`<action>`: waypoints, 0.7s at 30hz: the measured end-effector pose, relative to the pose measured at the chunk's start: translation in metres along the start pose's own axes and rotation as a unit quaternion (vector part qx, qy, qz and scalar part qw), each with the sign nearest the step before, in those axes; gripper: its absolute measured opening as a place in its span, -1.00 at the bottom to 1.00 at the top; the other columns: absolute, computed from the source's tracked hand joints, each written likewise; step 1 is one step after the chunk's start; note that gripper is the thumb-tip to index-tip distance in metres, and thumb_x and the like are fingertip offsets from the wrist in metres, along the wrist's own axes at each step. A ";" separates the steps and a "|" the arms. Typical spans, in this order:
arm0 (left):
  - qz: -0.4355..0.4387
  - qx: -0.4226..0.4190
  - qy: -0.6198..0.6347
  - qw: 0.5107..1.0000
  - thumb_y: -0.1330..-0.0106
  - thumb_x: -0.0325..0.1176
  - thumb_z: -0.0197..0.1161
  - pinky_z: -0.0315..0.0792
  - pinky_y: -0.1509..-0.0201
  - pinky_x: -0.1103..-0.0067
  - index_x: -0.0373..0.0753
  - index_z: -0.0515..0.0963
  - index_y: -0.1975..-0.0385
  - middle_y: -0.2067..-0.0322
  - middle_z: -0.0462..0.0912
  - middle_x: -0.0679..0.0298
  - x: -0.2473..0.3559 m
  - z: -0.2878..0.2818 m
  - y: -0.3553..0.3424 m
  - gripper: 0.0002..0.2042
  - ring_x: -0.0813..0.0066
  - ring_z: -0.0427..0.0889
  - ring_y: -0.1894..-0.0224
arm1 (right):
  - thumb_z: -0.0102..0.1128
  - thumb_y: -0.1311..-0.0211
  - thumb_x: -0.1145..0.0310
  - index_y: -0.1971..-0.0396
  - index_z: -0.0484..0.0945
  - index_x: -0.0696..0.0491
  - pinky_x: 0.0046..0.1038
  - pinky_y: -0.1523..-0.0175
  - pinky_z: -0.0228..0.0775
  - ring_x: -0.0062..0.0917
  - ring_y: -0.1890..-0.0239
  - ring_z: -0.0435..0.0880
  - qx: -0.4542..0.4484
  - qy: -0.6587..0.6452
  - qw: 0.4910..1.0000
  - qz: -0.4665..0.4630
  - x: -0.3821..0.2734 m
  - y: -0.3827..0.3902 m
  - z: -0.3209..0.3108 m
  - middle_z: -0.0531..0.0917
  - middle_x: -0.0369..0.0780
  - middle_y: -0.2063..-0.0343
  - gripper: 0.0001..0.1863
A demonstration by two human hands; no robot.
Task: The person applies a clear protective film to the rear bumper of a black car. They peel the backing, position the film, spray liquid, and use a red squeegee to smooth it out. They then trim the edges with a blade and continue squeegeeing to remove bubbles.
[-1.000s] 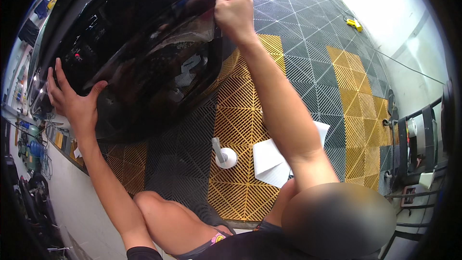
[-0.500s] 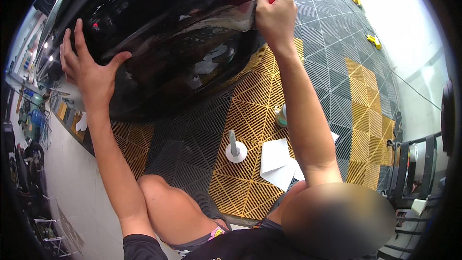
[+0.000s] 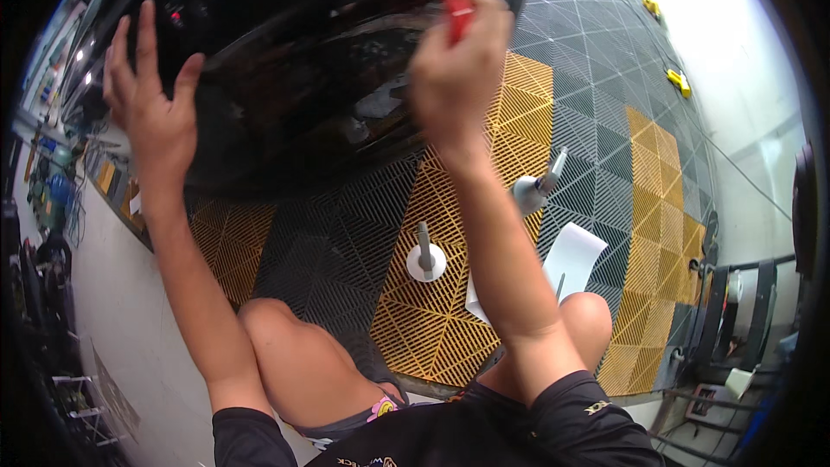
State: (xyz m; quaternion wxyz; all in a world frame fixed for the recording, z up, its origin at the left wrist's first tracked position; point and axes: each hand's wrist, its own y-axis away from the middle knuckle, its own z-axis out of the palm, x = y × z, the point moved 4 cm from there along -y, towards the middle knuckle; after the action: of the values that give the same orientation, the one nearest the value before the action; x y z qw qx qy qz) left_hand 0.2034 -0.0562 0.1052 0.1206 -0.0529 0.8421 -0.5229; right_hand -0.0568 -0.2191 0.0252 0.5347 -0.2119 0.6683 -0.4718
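A glossy black curved car body panel (image 3: 294, 121) fills the upper left. My left hand (image 3: 160, 125) rests against its left part, fingers stretched and spread, the thumb apart. My right hand (image 3: 467, 78) is closed around a red squeegee (image 3: 458, 15) at the panel's right side. Motion blurs that hand, and whether the squeegee touches the surface I cannot tell. Wet-looking pale reflections show on the panel between the hands.
On the black and yellow floor tiles (image 3: 450, 329) stand a white spray bottle (image 3: 426, 266) and another bottle (image 3: 527, 195). White sheets (image 3: 575, 255) lie by my right knee, a thin dark tool (image 3: 560, 285) on them. Yellow objects (image 3: 679, 82) sit far right; a black rack (image 3: 735, 311) stands right.
My right hand has moved left and down with the squeegee, away from the panel's right edge. My left hand has shifted slightly up and left, its thumb raised.
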 end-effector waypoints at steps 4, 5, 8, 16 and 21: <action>-0.010 0.013 -0.003 1.000 -0.50 0.13 0.22 -0.01 -0.62 0.02 0.38 0.21 -0.57 -0.55 0.17 0.25 0.000 0.005 0.002 -0.34 -0.02 0.06 -0.59 | 0.15 -0.19 0.51 0.10 0.49 0.23 -0.12 0.05 0.47 -0.09 0.14 0.59 -0.026 0.081 0.996 0.017 0.000 -0.028 0.012 0.52 0.00 0.20 -0.73; -0.015 0.016 -0.006 1.000 -0.50 0.12 0.22 -0.01 -0.62 0.02 0.38 0.21 -0.57 -0.55 0.17 0.25 0.002 0.005 0.002 -0.34 -0.01 0.06 -0.59 | 0.17 -0.12 0.52 0.14 0.49 0.22 -0.15 0.09 0.48 -0.09 0.14 0.59 -0.056 0.125 0.991 -0.005 -0.023 -0.020 0.023 0.51 0.00 0.21 -0.72; -0.017 0.024 -0.013 0.999 -0.52 0.09 0.21 -0.02 -0.62 0.03 0.38 0.22 -0.57 -0.55 0.18 0.24 0.007 0.005 -0.002 -0.36 0.00 0.07 -0.59 | 0.22 0.06 0.53 0.25 0.48 0.17 -0.25 0.15 0.50 -0.10 0.13 0.57 -0.046 0.147 0.983 -0.102 -0.111 0.028 0.051 0.49 0.00 0.25 -0.71; 0.020 0.043 -0.011 0.999 -0.54 -0.04 0.23 0.08 -0.56 0.10 0.27 0.35 -0.50 -0.48 0.31 0.25 -0.001 0.006 0.000 -0.46 0.02 0.22 -0.52 | 0.05 -0.36 0.51 0.19 0.46 0.25 -0.22 0.09 0.41 -0.19 0.27 0.57 0.009 0.042 0.997 0.066 -0.004 -0.027 0.003 0.52 0.00 0.24 -0.87; 0.000 0.030 -0.015 0.999 -0.63 -0.07 0.07 -0.05 -0.62 0.10 0.39 0.22 -0.57 -0.55 0.21 0.20 0.003 0.007 -0.001 -0.46 0.02 0.09 -0.58 | 0.15 -0.10 0.57 0.21 0.44 0.21 -0.14 0.01 0.44 -0.06 0.11 0.54 0.002 0.149 0.987 -0.066 -0.110 0.029 0.066 0.49 0.03 0.20 -0.78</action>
State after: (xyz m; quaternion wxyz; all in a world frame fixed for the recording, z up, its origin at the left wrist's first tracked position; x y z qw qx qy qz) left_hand 0.2021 -0.0637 0.1027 0.1343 -0.0569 0.8240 -0.5475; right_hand 0.0472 -0.1455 0.0576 0.3970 -0.1820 0.7241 -0.5338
